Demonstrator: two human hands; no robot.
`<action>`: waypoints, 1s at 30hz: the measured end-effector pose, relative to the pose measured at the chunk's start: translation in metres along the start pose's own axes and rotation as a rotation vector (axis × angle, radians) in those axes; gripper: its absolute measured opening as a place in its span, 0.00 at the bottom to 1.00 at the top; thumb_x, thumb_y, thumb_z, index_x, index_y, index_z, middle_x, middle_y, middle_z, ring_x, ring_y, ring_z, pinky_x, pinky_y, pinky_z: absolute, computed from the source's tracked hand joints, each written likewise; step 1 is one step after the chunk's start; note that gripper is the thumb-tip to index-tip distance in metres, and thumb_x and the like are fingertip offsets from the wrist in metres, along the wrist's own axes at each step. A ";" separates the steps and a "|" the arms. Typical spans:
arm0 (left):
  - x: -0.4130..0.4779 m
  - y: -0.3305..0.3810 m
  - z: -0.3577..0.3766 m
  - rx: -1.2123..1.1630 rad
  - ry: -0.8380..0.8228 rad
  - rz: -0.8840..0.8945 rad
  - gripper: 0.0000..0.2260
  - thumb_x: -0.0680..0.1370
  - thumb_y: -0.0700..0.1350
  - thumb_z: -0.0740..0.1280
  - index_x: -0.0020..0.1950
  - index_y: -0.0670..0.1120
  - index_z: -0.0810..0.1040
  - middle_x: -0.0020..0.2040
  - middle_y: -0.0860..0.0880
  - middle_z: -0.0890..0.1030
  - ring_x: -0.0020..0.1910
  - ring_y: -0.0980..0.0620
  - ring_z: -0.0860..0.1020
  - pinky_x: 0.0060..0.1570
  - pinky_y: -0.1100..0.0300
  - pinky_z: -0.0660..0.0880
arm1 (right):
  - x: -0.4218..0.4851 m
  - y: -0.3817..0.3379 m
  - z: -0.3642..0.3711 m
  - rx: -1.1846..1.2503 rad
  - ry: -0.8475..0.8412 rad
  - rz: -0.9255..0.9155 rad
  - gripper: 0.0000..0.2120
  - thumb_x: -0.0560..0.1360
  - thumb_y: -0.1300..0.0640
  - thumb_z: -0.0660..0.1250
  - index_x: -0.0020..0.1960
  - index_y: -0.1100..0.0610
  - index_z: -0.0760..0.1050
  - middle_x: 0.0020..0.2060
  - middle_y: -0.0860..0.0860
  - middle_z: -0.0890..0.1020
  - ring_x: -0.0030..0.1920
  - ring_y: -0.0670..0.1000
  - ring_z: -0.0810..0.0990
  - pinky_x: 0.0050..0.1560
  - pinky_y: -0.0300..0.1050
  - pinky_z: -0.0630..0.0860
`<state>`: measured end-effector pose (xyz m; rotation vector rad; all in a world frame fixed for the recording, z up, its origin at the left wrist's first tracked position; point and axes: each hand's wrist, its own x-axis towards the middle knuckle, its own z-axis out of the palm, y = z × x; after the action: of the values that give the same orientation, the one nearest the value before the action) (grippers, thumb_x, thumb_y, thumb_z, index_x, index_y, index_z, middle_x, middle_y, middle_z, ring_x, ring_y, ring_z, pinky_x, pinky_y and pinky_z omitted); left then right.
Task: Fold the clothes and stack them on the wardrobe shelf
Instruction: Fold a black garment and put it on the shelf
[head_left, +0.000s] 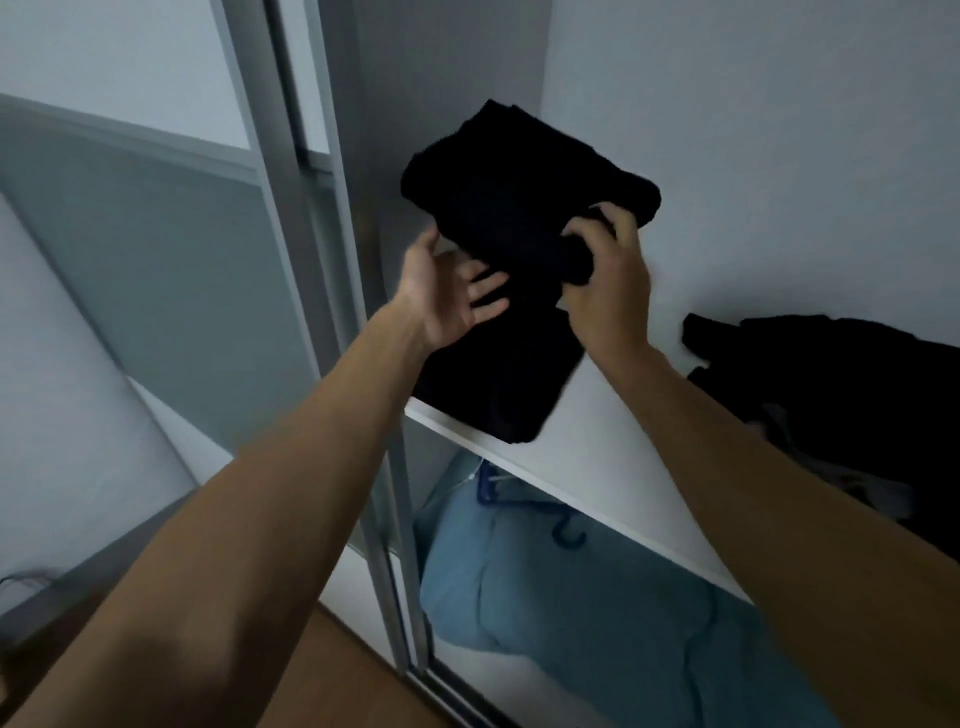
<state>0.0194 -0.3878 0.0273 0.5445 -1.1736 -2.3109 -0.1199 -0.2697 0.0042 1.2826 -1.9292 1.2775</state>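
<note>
Head view, wardrobe open. Folded black garment (524, 182) held aloft at frame centre, above the white wardrobe shelf (597, 452). Right hand (608, 291) has its grip clamped on the garment's near edge, fingers curled over a bunched fold; this carries the weight. Left hand (447, 296) is open, palm up, fingers spread under the left side, apparently supporting so the fold does not fall open.

Directly below, a second dark folded piece (498, 384) lies on the shelf at its front edge, just overhanging. Judgement: the held item goes on top of it to start the stack.

Loose dark clothes (831, 384) sit at right of frame, on the same shelf, unfolded. Blue fabric (561, 613) lies beneath the shelf, beside blue hangers (563, 535).
</note>
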 end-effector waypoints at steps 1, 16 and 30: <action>0.001 -0.016 -0.012 0.030 0.111 -0.038 0.28 0.82 0.61 0.49 0.76 0.46 0.65 0.64 0.45 0.77 0.63 0.44 0.75 0.59 0.48 0.74 | -0.014 0.012 0.016 -0.037 -0.139 -0.016 0.18 0.70 0.69 0.70 0.59 0.57 0.78 0.69 0.56 0.71 0.65 0.57 0.76 0.61 0.49 0.77; 0.021 -0.086 -0.052 1.680 0.347 0.448 0.16 0.79 0.46 0.61 0.67 0.49 0.73 0.68 0.46 0.71 0.68 0.45 0.67 0.66 0.51 0.59 | -0.066 0.050 0.019 0.384 -0.860 0.381 0.27 0.72 0.73 0.60 0.64 0.49 0.77 0.72 0.50 0.68 0.71 0.48 0.68 0.67 0.39 0.67; 0.100 -0.183 0.103 1.385 -0.387 0.514 0.13 0.77 0.45 0.65 0.61 0.48 0.76 0.64 0.47 0.74 0.61 0.45 0.74 0.63 0.48 0.70 | -0.090 0.122 -0.167 -0.037 -0.093 0.853 0.13 0.78 0.67 0.65 0.47 0.52 0.83 0.47 0.47 0.85 0.52 0.46 0.83 0.58 0.41 0.78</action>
<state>-0.1614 -0.2873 -0.0795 0.1393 -2.6391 -0.9074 -0.2057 -0.0668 -0.0454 0.4747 -2.6800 1.5433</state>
